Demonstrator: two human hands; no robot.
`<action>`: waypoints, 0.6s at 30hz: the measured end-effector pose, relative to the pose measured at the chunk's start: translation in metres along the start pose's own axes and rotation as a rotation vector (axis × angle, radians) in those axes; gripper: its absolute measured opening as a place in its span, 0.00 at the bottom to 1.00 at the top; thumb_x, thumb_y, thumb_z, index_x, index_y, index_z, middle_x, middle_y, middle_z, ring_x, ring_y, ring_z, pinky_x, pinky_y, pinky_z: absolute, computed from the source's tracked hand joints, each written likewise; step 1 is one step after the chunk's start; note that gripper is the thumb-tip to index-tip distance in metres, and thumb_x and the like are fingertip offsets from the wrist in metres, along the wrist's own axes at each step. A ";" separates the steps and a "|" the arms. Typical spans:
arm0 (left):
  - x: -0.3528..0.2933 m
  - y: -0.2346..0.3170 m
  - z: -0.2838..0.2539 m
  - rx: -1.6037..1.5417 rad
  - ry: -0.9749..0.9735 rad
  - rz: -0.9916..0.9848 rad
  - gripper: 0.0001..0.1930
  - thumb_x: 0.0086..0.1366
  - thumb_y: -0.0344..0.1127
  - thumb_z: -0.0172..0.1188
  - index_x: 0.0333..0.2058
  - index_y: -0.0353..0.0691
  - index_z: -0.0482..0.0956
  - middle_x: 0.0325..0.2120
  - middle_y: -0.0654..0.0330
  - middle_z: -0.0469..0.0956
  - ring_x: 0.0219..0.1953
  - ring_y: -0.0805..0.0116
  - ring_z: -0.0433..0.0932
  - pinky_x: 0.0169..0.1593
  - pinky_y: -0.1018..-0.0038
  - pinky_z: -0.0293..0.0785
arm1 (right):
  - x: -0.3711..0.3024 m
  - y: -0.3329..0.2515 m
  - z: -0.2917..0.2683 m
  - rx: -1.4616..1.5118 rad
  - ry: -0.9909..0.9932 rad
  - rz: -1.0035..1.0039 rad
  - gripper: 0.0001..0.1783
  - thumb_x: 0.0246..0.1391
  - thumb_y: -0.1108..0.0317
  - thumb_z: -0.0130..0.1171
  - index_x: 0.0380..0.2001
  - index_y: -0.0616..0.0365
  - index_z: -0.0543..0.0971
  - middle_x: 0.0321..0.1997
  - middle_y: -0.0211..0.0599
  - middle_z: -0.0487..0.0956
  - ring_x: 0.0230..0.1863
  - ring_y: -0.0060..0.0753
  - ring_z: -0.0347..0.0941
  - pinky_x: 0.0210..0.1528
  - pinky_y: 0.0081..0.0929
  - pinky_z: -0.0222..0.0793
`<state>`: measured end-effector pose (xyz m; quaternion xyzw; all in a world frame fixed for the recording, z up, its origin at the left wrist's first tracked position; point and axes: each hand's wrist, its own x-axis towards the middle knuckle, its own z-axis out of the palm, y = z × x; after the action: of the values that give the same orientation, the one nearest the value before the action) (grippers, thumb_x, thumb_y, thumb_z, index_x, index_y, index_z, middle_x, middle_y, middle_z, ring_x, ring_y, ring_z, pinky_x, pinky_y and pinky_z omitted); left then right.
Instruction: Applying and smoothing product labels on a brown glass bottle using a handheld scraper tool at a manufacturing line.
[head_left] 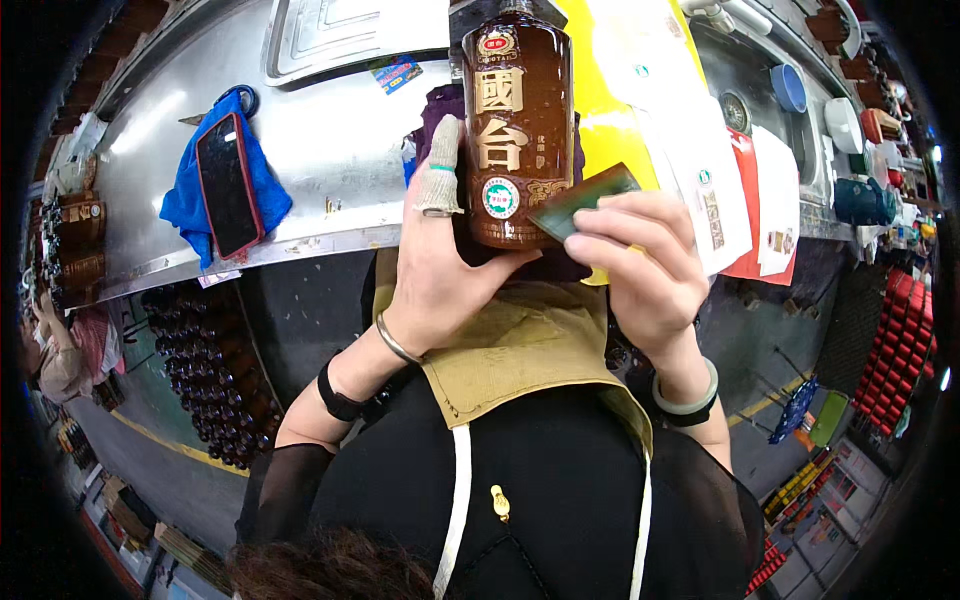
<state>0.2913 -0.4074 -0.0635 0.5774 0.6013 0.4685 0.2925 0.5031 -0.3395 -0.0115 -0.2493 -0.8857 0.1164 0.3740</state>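
Note:
A brown glass bottle (520,130) with gold lettering and a small round green-and-white sticker lies in front of me, its neck pointing away. My left hand (440,240) grips its left side and base, thumb at the bottom edge. A white knitted finger cover (440,172) with a ring over it sits on one of that hand's fingers. Pinched in my right hand (645,255) is a thin, flat, dark green plate (582,208), its corner at the bottle's lower right. Dark purple cloth (437,105) shows beneath the bottle.
On the metal bench (330,170) at left, a phone (228,188) rests on a blue cloth (272,198). A metal tray (350,35) stands behind. Yellow sheeting (600,110) and white label sheets (710,190) lie to the right. Several dark bottles (205,370) stand below the bench's left edge.

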 end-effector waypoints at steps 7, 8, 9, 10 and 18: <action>0.005 -0.019 0.005 0.026 0.144 0.094 0.47 0.50 0.26 0.76 0.71 0.36 0.67 0.55 0.48 0.78 0.58 0.48 0.75 0.65 0.61 0.69 | 0.020 -0.027 -0.012 -0.038 -0.066 -0.054 0.15 0.41 0.71 0.69 0.37 0.50 0.89 0.41 0.29 0.87 0.40 0.31 0.79 0.43 0.30 0.71; 0.004 -0.018 0.005 0.040 0.145 0.108 0.48 0.49 0.26 0.76 0.71 0.36 0.67 0.56 0.48 0.78 0.58 0.48 0.75 0.65 0.61 0.69 | 0.019 -0.021 -0.010 -0.127 -0.044 -0.068 0.15 0.41 0.71 0.69 0.37 0.50 0.90 0.41 0.28 0.87 0.41 0.31 0.79 0.45 0.30 0.70; 0.003 -0.017 0.003 0.054 0.145 0.122 0.48 0.49 0.26 0.77 0.71 0.36 0.67 0.57 0.48 0.78 0.59 0.48 0.75 0.66 0.61 0.69 | 0.016 -0.021 -0.007 -0.086 -0.088 -0.088 0.16 0.41 0.70 0.69 0.38 0.49 0.90 0.42 0.27 0.87 0.42 0.30 0.79 0.46 0.30 0.69; 0.003 -0.017 0.001 0.071 0.142 0.135 0.48 0.49 0.26 0.77 0.71 0.35 0.67 0.58 0.47 0.77 0.59 0.48 0.75 0.66 0.61 0.68 | 0.013 -0.021 -0.005 -0.044 -0.129 -0.105 0.16 0.41 0.69 0.69 0.39 0.49 0.90 0.42 0.26 0.87 0.42 0.29 0.79 0.47 0.31 0.69; 0.008 0.003 -0.015 0.162 0.073 0.342 0.50 0.49 0.51 0.82 0.68 0.37 0.72 0.72 0.39 0.60 0.71 0.39 0.62 0.72 0.49 0.57 | 0.003 -0.008 -0.011 0.272 0.173 0.387 0.11 0.67 0.76 0.57 0.50 0.63 0.81 0.43 0.40 0.79 0.43 0.34 0.76 0.48 0.28 0.71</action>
<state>0.2779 -0.4038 -0.0529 0.6756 0.5402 0.4820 0.1390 0.5067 -0.3439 0.0013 -0.3707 -0.7624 0.2823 0.4491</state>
